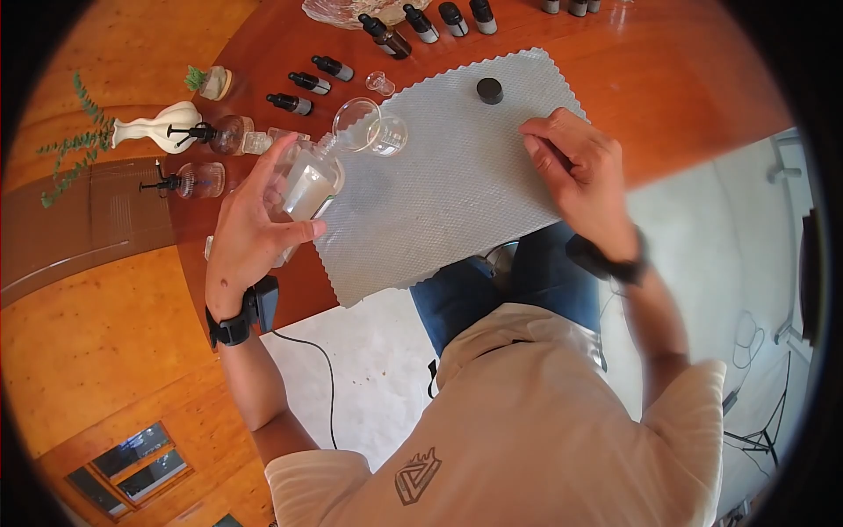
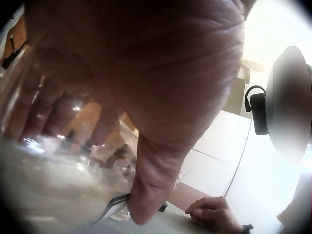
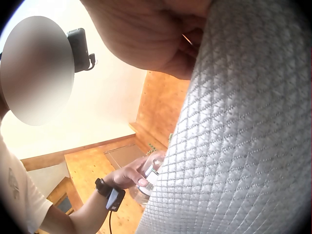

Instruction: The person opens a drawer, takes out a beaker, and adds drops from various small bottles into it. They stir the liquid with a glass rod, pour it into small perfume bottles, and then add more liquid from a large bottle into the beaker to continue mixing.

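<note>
The left hand (image 1: 250,215) grips a clear bottle (image 1: 307,186) of liquid, tilted with its mouth at a glass beaker (image 1: 387,138) on the grey mat. In the left wrist view the bottle (image 2: 53,190) fills the lower left, the thumb around its side. The right hand (image 1: 581,171) rests on the mat (image 1: 439,193) with fingers loosely curled and nothing visible in them. A black cap (image 1: 490,90) lies on the mat beyond it. From the right wrist, the right hand (image 3: 151,34) is seen against the mat (image 3: 234,126).
Dark dropper bottles (image 1: 385,37) stand along the back, and several lie at the left. A small glass stopper (image 1: 380,83) is beside the mat. Spray bottles (image 1: 202,180), a white vase (image 1: 167,126) and a small potted plant (image 1: 215,83) stand at the far left.
</note>
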The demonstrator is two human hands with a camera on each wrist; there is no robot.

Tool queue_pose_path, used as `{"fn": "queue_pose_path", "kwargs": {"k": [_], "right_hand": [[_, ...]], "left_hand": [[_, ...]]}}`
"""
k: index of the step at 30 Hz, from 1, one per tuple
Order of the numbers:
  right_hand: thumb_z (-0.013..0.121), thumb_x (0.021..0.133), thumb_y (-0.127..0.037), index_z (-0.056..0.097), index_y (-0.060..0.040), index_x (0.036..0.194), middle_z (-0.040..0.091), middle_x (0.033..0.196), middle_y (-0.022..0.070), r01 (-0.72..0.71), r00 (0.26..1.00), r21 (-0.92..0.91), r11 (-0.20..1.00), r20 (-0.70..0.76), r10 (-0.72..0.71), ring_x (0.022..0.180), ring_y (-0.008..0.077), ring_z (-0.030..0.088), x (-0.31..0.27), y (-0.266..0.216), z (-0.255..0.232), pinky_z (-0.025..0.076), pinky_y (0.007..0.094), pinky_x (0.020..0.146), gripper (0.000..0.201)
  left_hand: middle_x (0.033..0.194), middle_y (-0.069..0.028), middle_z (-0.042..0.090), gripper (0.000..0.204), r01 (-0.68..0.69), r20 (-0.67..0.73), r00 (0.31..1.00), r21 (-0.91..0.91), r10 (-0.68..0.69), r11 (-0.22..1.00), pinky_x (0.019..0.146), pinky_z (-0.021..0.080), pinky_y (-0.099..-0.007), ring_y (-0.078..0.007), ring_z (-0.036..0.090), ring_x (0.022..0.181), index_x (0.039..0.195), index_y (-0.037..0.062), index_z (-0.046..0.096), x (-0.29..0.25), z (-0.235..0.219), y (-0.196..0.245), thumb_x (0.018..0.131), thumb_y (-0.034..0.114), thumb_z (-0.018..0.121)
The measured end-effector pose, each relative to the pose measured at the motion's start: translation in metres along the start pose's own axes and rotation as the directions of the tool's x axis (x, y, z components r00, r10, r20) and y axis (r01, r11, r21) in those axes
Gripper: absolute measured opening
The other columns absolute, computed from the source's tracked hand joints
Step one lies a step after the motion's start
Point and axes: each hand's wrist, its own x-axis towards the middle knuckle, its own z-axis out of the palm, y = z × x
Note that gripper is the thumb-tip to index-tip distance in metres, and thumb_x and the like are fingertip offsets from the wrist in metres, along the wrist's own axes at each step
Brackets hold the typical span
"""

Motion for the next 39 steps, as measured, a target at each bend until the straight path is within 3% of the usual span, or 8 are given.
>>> {"fn": "queue_pose_path", "kwargs": {"k": [13, 22, 28, 31, 34, 37, 39], "right_hand": [[0.067, 0.087, 0.005, 0.071, 0.0028, 0.098, 0.063, 0.083, 0.0117, -0.009, 1.0, 0.011, 1.0, -0.004, 0.009, 0.062, 0.025, 0.059, 0.0, -0.001, -0.001, 0.044, 0.0313, 0.055, 0.013], [0.067, 0.087, 0.004, 0.071, 0.0029, 0.098, 0.064, 0.084, 0.012, -0.019, 1.0, 0.012, 1.0, -0.008, 0.019, 0.062, 0.0252, 0.059, 0.0, -0.002, -0.001, 0.045, 0.0313, 0.055, 0.012], [0.067, 0.087, 0.004, 0.071, 0.0028, 0.098, 0.064, 0.085, 0.0119, -0.01, 1.0, -0.012, 1.0, 0.0, 0.01, 0.062, 0.0254, 0.059, 0.001, -0.001, -0.001, 0.045, 0.0315, 0.055, 0.012], [0.067, 0.087, 0.003, 0.071, 0.0024, 0.1, 0.064, 0.084, 0.0131, -0.022, 1.0, -0.002, 1.0, 0.013, 0.022, 0.062, 0.0263, 0.059, 0.002, -0.003, -0.002, 0.046, 0.032, 0.056, 0.014], [0.067, 0.087, 0.002, 0.072, 0.0017, 0.105, 0.063, 0.081, 0.0154, -0.143, 0.99, 0.055, 0.988, 0.029, 0.141, 0.062, 0.0272, 0.059, 0.004, -0.006, 0.0, 0.046, 0.0332, 0.058, 0.018], [0.068, 0.089, -0.003, 0.071, 0.0003, 0.114, 0.062, 0.078, 0.0167, -0.295, 0.938, -0.009, 0.956, 0.188, 0.291, 0.063, 0.0285, 0.059, 0.017, -0.014, -0.01, 0.047, 0.037, 0.061, 0.025], [0.068, 0.09, -0.006, 0.069, -0.0011, 0.121, 0.063, 0.078, 0.0168, -0.278, 0.914, -0.111, 0.954, 0.275, 0.298, 0.063, 0.0299, 0.057, 0.032, -0.02, -0.015, 0.047, 0.0392, 0.063, 0.032]], "left_hand": [[0.143, -0.0197, 0.061, 0.101, 0.02, 0.012, 1.0, -0.001, -0.02, 1.0, 0.096, 0.055, -0.0343, -0.0269, 0.065, 0.122, 0.156, 0.014, 0.047, -0.001, -0.001, 0.004, 0.064, 0.009, 0.09], [0.129, -0.0173, 0.068, 0.102, -0.073, -0.042, 0.997, -0.075, 0.07, 0.994, 0.088, 0.057, -0.0328, -0.0242, 0.07, 0.105, 0.156, 0.013, 0.045, 0.0, 0.004, -0.011, 0.066, 0.011, 0.09], [0.118, -0.014, 0.069, 0.104, -0.136, -0.134, 0.984, -0.147, 0.117, 0.98, 0.102, 0.051, -0.0378, -0.0227, 0.067, 0.114, 0.157, 0.0101, 0.042, -0.003, 0.01, -0.022, 0.067, 0.019, 0.092], [0.123, -0.0141, 0.067, 0.109, -0.194, -0.226, 0.968, -0.394, 0.11, 0.898, 0.107, 0.047, -0.0395, -0.0233, 0.063, 0.122, 0.159, 0.0062, 0.036, -0.006, 0.024, -0.029, 0.067, 0.021, 0.092], [0.127, -0.0148, 0.065, 0.111, -0.275, -0.351, 0.93, -0.474, 0.106, 0.836, 0.108, 0.047, -0.0391, -0.0251, 0.06, 0.126, 0.158, 0.001, 0.031, -0.016, 0.041, -0.044, 0.068, 0.021, 0.092], [0.135, -0.0152, 0.06, 0.109, -0.338, -0.432, 0.9, -0.622, 0.05, 0.706, 0.108, 0.047, -0.038, -0.0255, 0.057, 0.128, 0.156, -0.0002, 0.03, -0.031, 0.063, -0.041, 0.067, 0.014, 0.092], [0.14, -0.0141, 0.055, 0.107, -0.437, -0.528, 0.848, -0.651, 0.043, 0.62, 0.106, 0.049, -0.0385, -0.0249, 0.055, 0.129, 0.153, 0.0002, 0.03, -0.034, 0.081, -0.05, 0.066, 0.007, 0.092]]}}
